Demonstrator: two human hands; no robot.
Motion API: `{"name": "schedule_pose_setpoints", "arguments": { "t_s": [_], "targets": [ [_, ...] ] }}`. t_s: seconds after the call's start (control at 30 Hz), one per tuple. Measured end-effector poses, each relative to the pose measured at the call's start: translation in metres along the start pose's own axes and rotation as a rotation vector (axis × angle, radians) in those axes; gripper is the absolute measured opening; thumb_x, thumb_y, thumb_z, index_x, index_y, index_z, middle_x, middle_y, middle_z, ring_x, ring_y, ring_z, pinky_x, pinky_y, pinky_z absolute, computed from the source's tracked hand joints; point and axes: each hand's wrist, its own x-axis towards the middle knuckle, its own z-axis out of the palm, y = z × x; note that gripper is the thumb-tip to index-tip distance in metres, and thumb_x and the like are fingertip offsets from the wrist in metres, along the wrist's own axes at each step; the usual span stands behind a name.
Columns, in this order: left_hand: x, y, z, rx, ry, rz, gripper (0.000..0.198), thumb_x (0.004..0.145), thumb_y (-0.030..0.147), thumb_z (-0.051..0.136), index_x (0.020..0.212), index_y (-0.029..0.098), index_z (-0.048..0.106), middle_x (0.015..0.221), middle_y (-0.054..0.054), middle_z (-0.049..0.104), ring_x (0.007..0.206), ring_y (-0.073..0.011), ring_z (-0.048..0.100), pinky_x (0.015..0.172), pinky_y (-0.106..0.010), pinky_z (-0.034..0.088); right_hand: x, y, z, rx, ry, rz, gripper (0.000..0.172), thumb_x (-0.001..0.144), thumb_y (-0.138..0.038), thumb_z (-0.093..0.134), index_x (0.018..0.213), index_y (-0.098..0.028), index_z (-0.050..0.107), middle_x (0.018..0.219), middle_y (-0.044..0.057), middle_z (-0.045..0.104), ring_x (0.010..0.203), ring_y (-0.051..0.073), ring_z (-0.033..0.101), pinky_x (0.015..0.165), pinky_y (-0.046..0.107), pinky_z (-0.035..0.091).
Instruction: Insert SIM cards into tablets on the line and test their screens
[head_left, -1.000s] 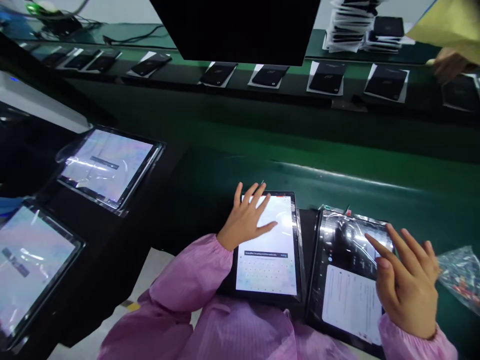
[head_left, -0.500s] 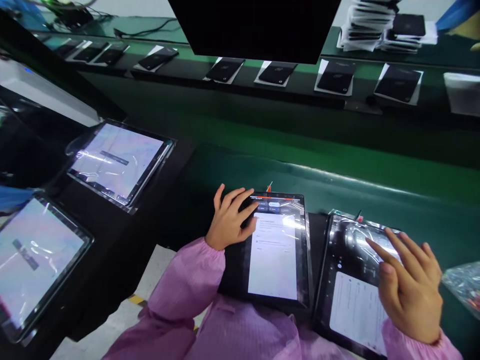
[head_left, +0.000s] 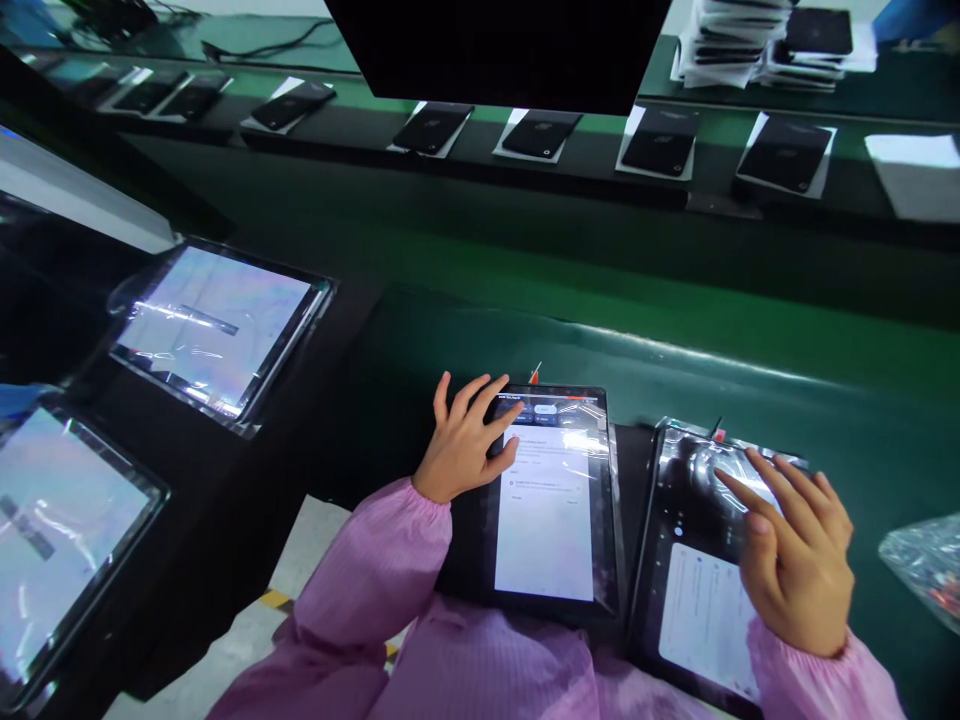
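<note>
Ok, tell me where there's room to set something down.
Green mat lies bare beyond the two near tablets, up to its shiny edge; a narrower strip separates the right hand from the bag. Crowded: the gap between those tablets, and the row of dark devices behind.

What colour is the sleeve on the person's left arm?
The left sleeve is pinkish purple, seen best in the head view.
</note>
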Motion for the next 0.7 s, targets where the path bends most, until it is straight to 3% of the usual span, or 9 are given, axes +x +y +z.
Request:
{"name": "schedule_pose_setpoints", "arguments": {
  "t_s": [0.1,0.2,0.3,0.37,0.43,0.53,0.6,0.7],
  "targets": [
    [0.000,-0.001,-0.001,-0.013,0.000,-0.002,0.035,0.091,0.036,0.051,0.121,0.027,0.067,0.142,-0.011,0.055,0.131,-0.0311,0.046,0.115,-0.065,0.016,0.015,0.001,-0.003,0.047,-0.031,-0.008,0.035,0.095,-0.019,0.043,0.123,-0.020,0.063,0.140,0.012,0.056,0.136,0.032,0.045,0.113,0.059,0.031],
    [0.000,0.000,-0.001,-0.046,-0.013,-0.010,0.035,0.091,0.036,0.052,0.121,0.026,0.066,0.142,-0.012,0.054,0.130,-0.0319,0.046,0.115,-0.066,0.016,0.056,-0.001,0.004,0.216,-0.152,-0.003,0.026,0.095,-0.026,0.049,0.112,-0.022,0.068,0.129,0.009,0.065,0.125,0.028,0.055,0.107,0.050,0.042],
    [-0.001,0.000,-0.001,-0.072,-0.023,-0.011,0.036,0.090,0.035,0.053,0.122,0.024,0.067,0.141,-0.013,0.054,0.130,-0.0328,0.046,0.114,-0.067,0.017,0.116,-0.010,0.035,0.495,-0.423,0.074,0.027,0.094,-0.036,0.050,0.106,-0.023,0.070,0.119,0.008,0.070,0.113,0.025,0.063,0.101,0.045,0.047],
    [-0.003,0.000,0.000,-0.090,-0.019,-0.008,0.036,0.090,0.036,0.054,0.122,0.024,0.066,0.141,-0.014,0.054,0.131,-0.0327,0.046,0.114,-0.067,0.017,0.155,-0.020,0.065,0.651,-0.657,0.156,0.031,0.090,-0.040,0.051,0.105,-0.020,0.070,0.115,0.009,0.071,0.107,0.025,0.064,0.100,0.045,0.046],
    [-0.003,-0.002,0.001,-0.137,-0.020,-0.025,0.035,0.091,0.035,0.054,0.122,0.026,0.066,0.143,-0.013,0.052,0.132,-0.0320,0.045,0.115,-0.067,0.016,0.185,-0.031,0.096,0.734,-0.820,0.178,0.032,0.087,-0.042,0.055,0.102,-0.019,0.070,0.103,0.008,0.073,0.092,0.022,0.066,0.089,0.041,0.050],
    [0.004,-0.010,0.004,-0.337,-0.041,-0.226,0.037,0.092,0.031,0.050,0.126,0.024,0.062,0.145,-0.012,0.050,0.134,-0.0293,0.044,0.117,-0.062,0.019,0.211,-0.045,0.128,0.813,-0.981,0.166,0.029,0.081,-0.044,0.061,0.088,-0.018,0.071,0.080,0.003,0.071,0.072,0.016,0.063,0.073,0.033,0.051],
    [0.015,-0.019,0.007,-0.512,-0.069,-0.435,0.039,0.094,0.028,0.044,0.129,0.018,0.059,0.137,-0.013,0.058,0.127,-0.0267,0.052,0.114,-0.054,0.031,0.217,-0.049,0.138,0.859,-1.055,0.179,0.031,0.078,-0.047,0.063,0.081,-0.017,0.069,0.072,0.001,0.067,0.066,0.013,0.059,0.068,0.030,0.049],
    [0.037,-0.033,0.013,-0.679,-0.165,-0.571,0.037,0.097,0.028,0.038,0.115,0.018,0.068,0.103,-0.008,0.074,0.095,-0.0215,0.068,0.089,-0.037,0.052,0.219,-0.049,0.142,0.913,-1.112,0.222,0.036,0.075,-0.052,0.064,0.078,-0.016,0.067,0.068,0.000,0.063,0.061,0.011,0.054,0.064,0.028,0.045]
  ]
}}
